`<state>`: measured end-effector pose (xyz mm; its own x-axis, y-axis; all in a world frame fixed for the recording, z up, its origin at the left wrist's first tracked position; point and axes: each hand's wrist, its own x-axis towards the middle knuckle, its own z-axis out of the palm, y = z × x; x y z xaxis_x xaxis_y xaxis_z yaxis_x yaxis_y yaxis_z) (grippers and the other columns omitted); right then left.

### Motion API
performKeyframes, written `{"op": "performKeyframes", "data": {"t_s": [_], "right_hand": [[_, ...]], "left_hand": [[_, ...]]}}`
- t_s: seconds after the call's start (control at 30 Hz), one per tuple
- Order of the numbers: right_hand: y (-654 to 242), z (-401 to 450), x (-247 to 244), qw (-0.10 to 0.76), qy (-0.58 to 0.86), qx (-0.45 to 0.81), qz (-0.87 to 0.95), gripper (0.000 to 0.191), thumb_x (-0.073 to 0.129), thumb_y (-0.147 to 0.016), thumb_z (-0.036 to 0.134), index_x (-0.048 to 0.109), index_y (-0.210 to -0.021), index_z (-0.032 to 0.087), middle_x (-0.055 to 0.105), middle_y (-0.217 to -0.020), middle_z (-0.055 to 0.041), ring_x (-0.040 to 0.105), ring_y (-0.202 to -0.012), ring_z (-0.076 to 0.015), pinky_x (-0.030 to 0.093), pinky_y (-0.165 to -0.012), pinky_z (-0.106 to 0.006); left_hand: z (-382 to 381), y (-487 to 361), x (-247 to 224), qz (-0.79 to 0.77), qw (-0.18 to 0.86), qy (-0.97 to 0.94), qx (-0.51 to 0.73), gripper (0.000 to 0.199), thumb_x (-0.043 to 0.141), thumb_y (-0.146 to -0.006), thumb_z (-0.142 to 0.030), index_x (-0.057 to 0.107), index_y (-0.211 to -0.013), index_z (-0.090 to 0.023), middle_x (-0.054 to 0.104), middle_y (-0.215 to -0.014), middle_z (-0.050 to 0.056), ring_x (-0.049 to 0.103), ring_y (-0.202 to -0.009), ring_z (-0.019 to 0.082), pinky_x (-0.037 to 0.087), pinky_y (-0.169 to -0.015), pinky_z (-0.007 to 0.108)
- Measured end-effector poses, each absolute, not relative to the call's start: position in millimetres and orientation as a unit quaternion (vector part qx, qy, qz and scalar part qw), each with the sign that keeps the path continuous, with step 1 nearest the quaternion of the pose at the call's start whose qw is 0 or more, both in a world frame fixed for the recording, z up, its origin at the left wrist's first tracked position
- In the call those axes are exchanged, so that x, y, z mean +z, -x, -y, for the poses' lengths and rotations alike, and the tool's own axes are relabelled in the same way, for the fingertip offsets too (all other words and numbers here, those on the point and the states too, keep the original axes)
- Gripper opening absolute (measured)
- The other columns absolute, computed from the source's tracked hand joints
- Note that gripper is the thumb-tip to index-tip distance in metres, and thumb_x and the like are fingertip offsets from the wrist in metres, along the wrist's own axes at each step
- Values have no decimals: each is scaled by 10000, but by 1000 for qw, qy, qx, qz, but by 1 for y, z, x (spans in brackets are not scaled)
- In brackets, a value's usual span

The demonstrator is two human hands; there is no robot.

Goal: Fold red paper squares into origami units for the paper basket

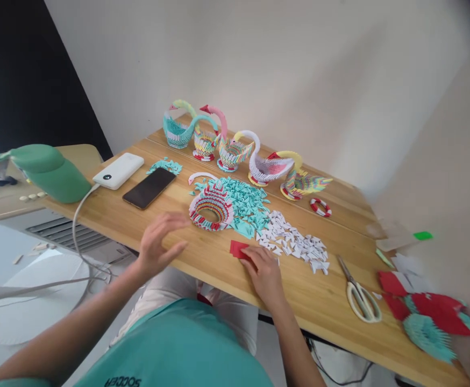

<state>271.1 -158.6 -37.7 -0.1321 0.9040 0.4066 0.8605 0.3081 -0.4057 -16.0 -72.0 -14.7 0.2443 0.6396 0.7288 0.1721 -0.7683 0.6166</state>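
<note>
My left hand (161,242) hovers over the front edge of the wooden table, fingers apart and holding nothing. At the table's front, the fingers of my right hand (262,269) close on the right end of a small red paper piece (237,248). Just beyond my left hand sits a round basket of folded paper (197,215) in red, white and other colours. Heaps of folded turquoise pieces (245,199) and white pieces (293,236) lie beyond my right hand. A white paper swan neck (203,176) rests behind the basket.
Several finished paper swans (265,166) line the back by the wall, near a red-and-white paper ring (320,207). Scissors (362,301) and red paper scraps (436,309) lie right. A phone (149,188), white power bank (119,171) and green bottle (51,172) stand left.
</note>
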Motion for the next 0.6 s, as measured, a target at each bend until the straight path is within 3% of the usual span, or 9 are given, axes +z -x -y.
{"op": "performKeyframes", "data": {"t_s": [0.1,0.23,0.6], "right_hand": [[-271,160,-43,266,579,-6,771,212,500,-966,265,708,-975,225,725,-937,-78,649,-879,-245,514,-782,-402],[-270,163,-51,221,572,-68,787,230,478,-975,205,702,-926,188,708,-893,-73,631,-843,-225,489,-761,-356],[-271,166,-50,268,546,-96,788,199,479,-961,168,678,-963,169,707,-906,-81,653,-838,-208,496,-761,-320]], "left_hand": [[107,3,-27,-217,302,-804,464,138,573,-904,-259,646,-1011,-211,709,-889,84,652,-843,210,522,-765,355],[125,-26,-39,-161,352,-851,354,155,547,-924,-254,665,-924,-154,711,-828,97,644,-798,185,485,-752,303],[128,-48,-41,-162,390,-843,333,203,538,-925,-279,688,-855,-161,731,-796,75,652,-768,169,478,-770,277]]}}
